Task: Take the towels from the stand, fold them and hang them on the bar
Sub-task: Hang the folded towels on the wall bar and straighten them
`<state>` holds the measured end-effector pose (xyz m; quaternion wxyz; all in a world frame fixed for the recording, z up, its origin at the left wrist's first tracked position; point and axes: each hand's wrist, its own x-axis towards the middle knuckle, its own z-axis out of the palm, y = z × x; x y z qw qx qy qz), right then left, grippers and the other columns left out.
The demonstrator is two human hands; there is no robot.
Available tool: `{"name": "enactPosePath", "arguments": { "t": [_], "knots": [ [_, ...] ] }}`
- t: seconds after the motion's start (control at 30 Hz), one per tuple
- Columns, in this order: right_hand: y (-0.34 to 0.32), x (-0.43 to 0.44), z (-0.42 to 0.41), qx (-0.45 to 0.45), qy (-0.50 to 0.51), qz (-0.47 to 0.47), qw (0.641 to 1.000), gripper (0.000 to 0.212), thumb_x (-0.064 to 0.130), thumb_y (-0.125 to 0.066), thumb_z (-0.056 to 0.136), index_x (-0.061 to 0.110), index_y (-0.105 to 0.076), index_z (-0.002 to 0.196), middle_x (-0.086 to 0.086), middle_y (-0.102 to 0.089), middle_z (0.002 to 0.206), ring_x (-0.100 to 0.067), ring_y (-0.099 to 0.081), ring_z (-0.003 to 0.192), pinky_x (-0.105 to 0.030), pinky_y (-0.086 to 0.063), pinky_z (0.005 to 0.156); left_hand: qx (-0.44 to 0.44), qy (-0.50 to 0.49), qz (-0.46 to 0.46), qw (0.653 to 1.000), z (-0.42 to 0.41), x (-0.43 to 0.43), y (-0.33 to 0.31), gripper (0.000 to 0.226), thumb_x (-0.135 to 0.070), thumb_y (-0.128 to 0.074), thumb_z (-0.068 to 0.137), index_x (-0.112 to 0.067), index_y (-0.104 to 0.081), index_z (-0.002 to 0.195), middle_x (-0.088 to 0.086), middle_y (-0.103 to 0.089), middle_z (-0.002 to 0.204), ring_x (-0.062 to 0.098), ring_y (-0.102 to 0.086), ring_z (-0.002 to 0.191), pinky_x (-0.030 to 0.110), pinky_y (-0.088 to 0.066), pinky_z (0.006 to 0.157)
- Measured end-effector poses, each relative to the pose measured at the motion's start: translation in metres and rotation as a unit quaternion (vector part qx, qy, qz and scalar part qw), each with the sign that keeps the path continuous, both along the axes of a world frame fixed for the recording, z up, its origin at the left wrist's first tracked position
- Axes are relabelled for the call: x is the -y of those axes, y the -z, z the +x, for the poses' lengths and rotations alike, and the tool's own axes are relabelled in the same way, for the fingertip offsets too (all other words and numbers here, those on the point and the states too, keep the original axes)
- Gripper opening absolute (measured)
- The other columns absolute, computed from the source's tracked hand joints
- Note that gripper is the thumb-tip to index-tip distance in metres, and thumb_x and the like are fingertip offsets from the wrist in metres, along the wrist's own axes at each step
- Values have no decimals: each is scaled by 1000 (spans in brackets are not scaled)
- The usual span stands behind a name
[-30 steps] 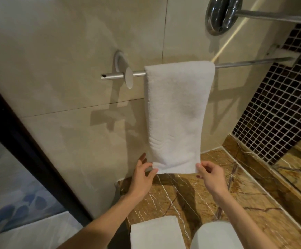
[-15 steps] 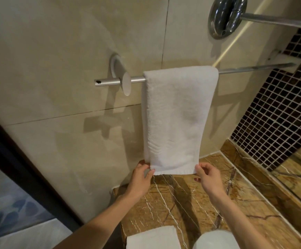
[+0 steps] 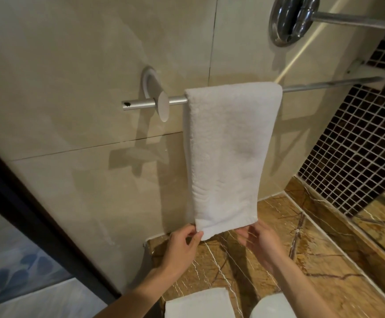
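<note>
The left hand [image 3: 182, 244] is pinching a lower corner of the towel [image 3: 230, 152] hanging on the bar [image 3: 324, 84]; the right hand [image 3: 262, 244] is hovering beneath, fingers released.

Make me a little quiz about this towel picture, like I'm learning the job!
1. True or false: the towel hangs over the bar.
2. Which hand pinches the towel's bottom corner? A) left hand B) right hand C) neither
3. How many towels hang on the bar?

Key: 1 true; 2 A; 3 one.
</note>
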<state>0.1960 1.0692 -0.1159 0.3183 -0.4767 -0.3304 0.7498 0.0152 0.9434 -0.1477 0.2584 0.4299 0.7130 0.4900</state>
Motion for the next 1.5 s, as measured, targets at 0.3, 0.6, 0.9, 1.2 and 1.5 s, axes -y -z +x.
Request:
{"name": "enactPosePath", "arguments": {
  "t": [0.3, 0.6, 0.9, 1.2, 1.5],
  "knots": [
    [1, 14, -16, -238, -16, -88, 967, 46, -2, -51, 79, 10, -57, 122, -21, -64, 122, -38, -62, 111, -56, -52, 86, 12, 29, -4, 999, 6, 6, -4, 24, -32, -56, 94, -11, -65, 87, -4, -67, 80, 7, -62, 78, 30, -51, 73],
    [5, 35, -34, -225, -19, -152, 962, 44, 2, -45, 84, 7, -51, 127, -26, -65, 117, -39, -67, 99, -52, -57, 79, 64, 32, 2, 997, 8, 11, -3, 25, -32, -54, 95, -12, -63, 83, 0, -65, 76, 17, -61, 74, 23, -45, 65],
    [7, 35, -19, -290, -1, -128, 949, 45, 36, -29, 100, 15, -46, 136, -20, -57, 133, -38, -56, 120, -56, -40, 101, 75, 14, 18, 997, 4, 8, -5, 34, -34, -53, 95, -8, -54, 73, -8, -45, 60, 5, -43, 60, 26, -35, 60],
    [-23, 8, 9, 68, -82, 145, 984, 55, 34, -66, 79, 10, -52, 127, -11, -61, 124, -28, -62, 108, -43, -50, 94, 40, 25, 17, 999, 0, 6, -5, 32, -43, -52, 92, -23, -51, 67, -13, -42, 55, 1, -41, 56, 19, -36, 58],
    [-71, -23, -5, 183, -102, 364, 907, 9, 29, -62, 90, 24, -66, 96, 6, -72, 91, -6, -68, 77, -19, -51, 60, -20, 50, -24, 998, -4, 10, -7, 27, -46, -53, 91, -30, -58, 70, -11, -57, 64, 1, -57, 64, 11, -41, 64]
  ]
}}
